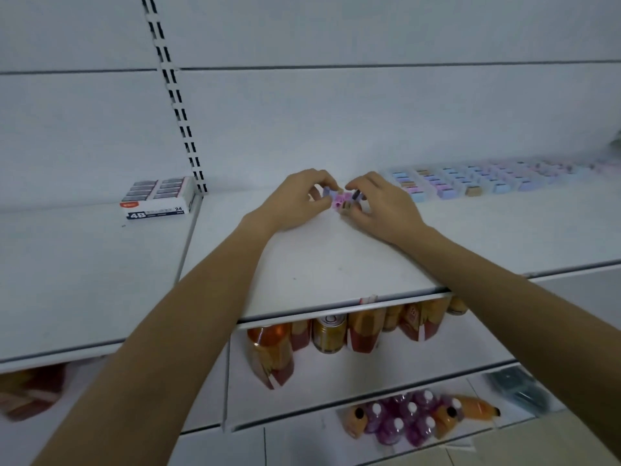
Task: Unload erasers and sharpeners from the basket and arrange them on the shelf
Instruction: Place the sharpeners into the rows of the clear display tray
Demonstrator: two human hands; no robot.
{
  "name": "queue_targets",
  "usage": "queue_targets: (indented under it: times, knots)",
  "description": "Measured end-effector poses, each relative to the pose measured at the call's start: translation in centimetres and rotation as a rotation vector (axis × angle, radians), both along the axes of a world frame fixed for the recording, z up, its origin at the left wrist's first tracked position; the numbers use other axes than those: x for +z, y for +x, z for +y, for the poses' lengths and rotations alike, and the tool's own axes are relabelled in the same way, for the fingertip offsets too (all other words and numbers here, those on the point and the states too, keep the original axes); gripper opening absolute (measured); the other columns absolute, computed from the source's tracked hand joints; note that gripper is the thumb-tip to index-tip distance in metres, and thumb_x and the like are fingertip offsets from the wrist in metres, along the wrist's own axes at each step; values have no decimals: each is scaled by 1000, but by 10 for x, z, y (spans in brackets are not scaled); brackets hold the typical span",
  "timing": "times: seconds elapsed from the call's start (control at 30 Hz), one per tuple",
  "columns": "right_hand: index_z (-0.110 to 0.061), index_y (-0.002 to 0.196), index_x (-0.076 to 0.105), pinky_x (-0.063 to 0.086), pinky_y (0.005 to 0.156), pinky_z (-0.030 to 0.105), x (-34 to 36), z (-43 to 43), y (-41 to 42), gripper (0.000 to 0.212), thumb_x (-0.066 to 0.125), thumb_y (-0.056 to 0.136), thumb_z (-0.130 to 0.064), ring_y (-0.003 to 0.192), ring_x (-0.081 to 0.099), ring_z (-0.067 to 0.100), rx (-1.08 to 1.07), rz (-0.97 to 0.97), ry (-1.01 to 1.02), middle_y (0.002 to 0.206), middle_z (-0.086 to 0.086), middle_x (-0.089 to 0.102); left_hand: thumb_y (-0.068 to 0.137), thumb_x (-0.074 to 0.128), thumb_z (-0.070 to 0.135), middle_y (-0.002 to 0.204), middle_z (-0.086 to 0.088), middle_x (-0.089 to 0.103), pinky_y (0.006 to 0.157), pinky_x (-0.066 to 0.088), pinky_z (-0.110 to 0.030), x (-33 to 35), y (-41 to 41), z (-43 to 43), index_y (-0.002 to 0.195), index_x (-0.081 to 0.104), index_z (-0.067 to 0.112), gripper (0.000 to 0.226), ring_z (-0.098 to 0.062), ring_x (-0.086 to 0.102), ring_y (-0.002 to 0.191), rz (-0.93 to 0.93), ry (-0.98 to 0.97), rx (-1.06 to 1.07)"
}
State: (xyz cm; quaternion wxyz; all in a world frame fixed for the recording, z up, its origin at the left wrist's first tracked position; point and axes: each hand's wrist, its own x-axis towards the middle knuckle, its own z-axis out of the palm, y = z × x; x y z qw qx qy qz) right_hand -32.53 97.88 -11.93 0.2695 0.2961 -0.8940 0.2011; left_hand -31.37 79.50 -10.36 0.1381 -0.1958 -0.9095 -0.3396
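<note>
Below the pink and purple sharpeners [339,200], on the lowest level nearest to me, stands a clump of purple bottles [403,422] with white caps. One level up, still beneath the sharpeners, are an orange bottle [268,354] and a gold can [329,332], tucked under the front lip of the white shelf [336,270].

Both forearms reach over that lip. The sharpeners sit low on the shelf top, a small tight cluster between the two hands. The left hand [295,200] closes on the cluster's left side, its fingers curled over the top and its thumb tucked in close, so the grip is narrow. The right hand [383,210] pinches the cluster's right side, its fingertips bent down onto a dark piece and its thumb under it. Whether the cluster rests on the shelf or is just lifted, I cannot tell.

To the right of the sharpeners and a little farther back, rows of pastel pieces [470,183] line the shelf. Well to their left sits a box marked 4B [158,198], beside a slotted upright [174,95].
</note>
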Motion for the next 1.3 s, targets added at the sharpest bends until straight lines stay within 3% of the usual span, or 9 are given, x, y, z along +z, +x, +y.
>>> queue_targets:
  times: [0.27,0.37,0.47,0.6,0.7,0.93,1.07,1.2,1.3]
  knots:
    - [-5,98,65,37,63,26,0,4,2,24,56,85,-24,85,57,21,-16,10,8,109,8,56,79,57,1,105,-2,51,73,46,-16,-1,6,0,105,54,15,29,-10,53,75,-56,38,-26]
    - [-6,94,65,37,60,26,0,5,2,26,53,83,-27,78,56,18,-2,5,-31,99,7,58,78,55,-7,107,-2,45,69,44,-6,-3,3,-1,112,54,8,37,-13,52,85,-70,37,-5]
    - [-7,94,65,40,60,27,0,6,1,19,58,83,-21,79,58,21,9,2,-51,97,8,58,79,55,-8,106,-2,43,67,43,-3,-4,1,-2,111,55,6,35,-14,53,87,-62,46,15]
    - [-5,94,65,45,62,34,0,6,1,18,60,84,-20,72,49,12,32,-9,-93,96,9,57,78,65,1,102,-1,47,71,48,-19,-2,0,1,99,53,14,28,-13,58,77,-17,102,21]
    - [-2,98,64,44,66,34,1,5,0,20,61,85,-18,69,47,11,66,-46,-105,97,12,57,79,69,14,99,2,49,65,43,-13,-1,0,3,94,50,18,24,-7,56,69,29,59,41]
    - [1,99,65,48,65,38,4,16,-1,20,60,85,-13,78,59,29,104,7,-104,96,18,59,81,61,-2,105,-11,58,76,48,-21,7,-2,15,94,64,3,15,-15,55,84,174,23,38]
    - [2,92,66,45,60,27,11,52,1,18,58,79,-7,65,59,29,152,61,-47,86,19,59,86,59,3,114,-9,61,82,50,-27,23,-5,45,96,63,3,11,-19,60,90,167,-35,28]
    - [2,101,66,46,68,32,23,119,6,22,57,82,-4,72,58,26,139,2,14,95,18,58,87,54,-1,123,-12,54,82,42,-11,34,-5,104,118,53,2,32,-15,58,97,191,-100,-21]
    - [0,107,64,40,72,26,31,185,13,25,59,82,-2,73,49,16,105,-62,82,98,15,56,85,57,0,121,-20,53,88,40,-20,37,-7,160,114,58,-2,29,-25,56,108,202,-211,-37]
